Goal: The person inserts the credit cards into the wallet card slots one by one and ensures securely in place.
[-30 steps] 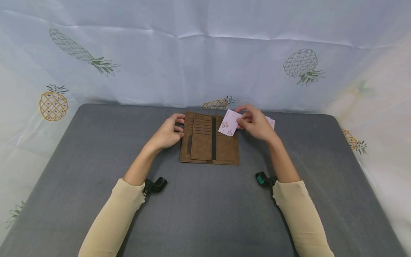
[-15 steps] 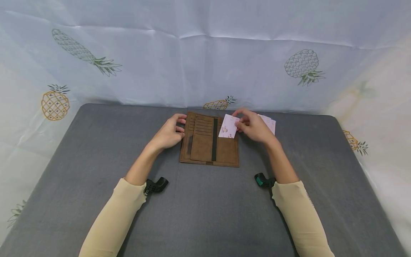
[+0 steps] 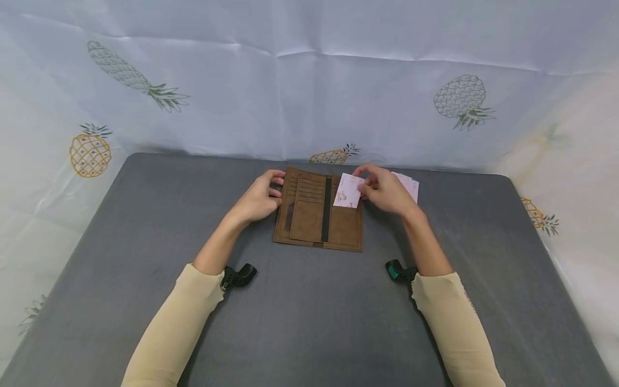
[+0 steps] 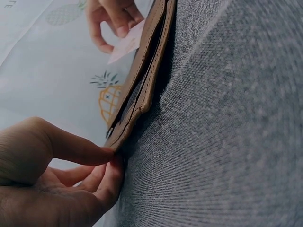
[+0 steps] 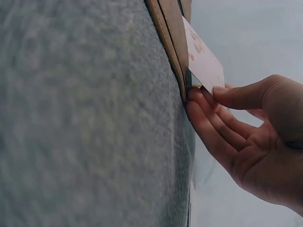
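A brown wallet [image 3: 307, 217] lies opened flat on the grey table, with card slots and a dark strip down its middle. My left hand [image 3: 258, 199] pinches the wallet's left edge between thumb and fingers, as the left wrist view shows on the wallet [image 4: 137, 106]. Over the wallet's right half, my right hand [image 3: 384, 191] pinches a pale pink card [image 3: 346, 193] by its right side. In the right wrist view the thumb presses on the card [image 5: 203, 56], while the other fingertips are right at the wallet's edge.
More pink cards [image 3: 408, 185] lie on the table behind the right hand, partly hidden by it. A pale curtain [image 3: 271, 97] with printed pineapples hangs along the table's back edge. The grey tabletop [image 3: 314, 317] stretches in front of the wallet.
The pink card has turned more upright and dropped slightly lower over the wallet's right slots, the right hand moving with it. The left hand keeps its hold on the wallet.
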A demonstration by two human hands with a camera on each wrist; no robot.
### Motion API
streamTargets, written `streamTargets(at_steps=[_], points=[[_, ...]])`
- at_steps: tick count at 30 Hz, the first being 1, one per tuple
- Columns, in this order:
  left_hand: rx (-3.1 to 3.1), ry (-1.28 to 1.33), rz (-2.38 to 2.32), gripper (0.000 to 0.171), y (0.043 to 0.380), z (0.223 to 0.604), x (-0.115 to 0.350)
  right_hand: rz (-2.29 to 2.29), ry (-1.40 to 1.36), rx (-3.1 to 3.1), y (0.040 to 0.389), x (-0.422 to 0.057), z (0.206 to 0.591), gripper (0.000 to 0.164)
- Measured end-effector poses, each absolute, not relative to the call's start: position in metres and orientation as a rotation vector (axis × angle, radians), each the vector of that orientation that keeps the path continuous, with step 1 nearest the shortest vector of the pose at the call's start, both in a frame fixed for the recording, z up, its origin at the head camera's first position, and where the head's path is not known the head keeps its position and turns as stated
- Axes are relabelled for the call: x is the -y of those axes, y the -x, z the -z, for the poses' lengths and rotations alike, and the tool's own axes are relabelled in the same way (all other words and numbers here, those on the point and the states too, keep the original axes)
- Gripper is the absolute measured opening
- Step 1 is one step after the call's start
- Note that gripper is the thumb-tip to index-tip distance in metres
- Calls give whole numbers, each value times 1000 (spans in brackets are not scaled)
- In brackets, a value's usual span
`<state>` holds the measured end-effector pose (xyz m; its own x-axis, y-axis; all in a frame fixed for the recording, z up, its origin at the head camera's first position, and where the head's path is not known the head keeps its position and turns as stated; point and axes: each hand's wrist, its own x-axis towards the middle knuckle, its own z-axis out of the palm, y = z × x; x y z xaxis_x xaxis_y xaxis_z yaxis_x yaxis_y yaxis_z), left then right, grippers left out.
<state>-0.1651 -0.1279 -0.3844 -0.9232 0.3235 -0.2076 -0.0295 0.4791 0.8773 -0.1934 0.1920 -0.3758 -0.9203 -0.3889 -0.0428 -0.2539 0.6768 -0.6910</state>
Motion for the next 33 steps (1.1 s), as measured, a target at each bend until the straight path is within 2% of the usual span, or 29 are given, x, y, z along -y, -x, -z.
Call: streamTargets(at_steps=[18,33], points=[[-2390,-248,-1417,69,165,384,128,860,643,-2730,190,-186,376,25],[-2397,-240,-1429,68,167,387,130,899,663,-2691,188,-184,376,22]])
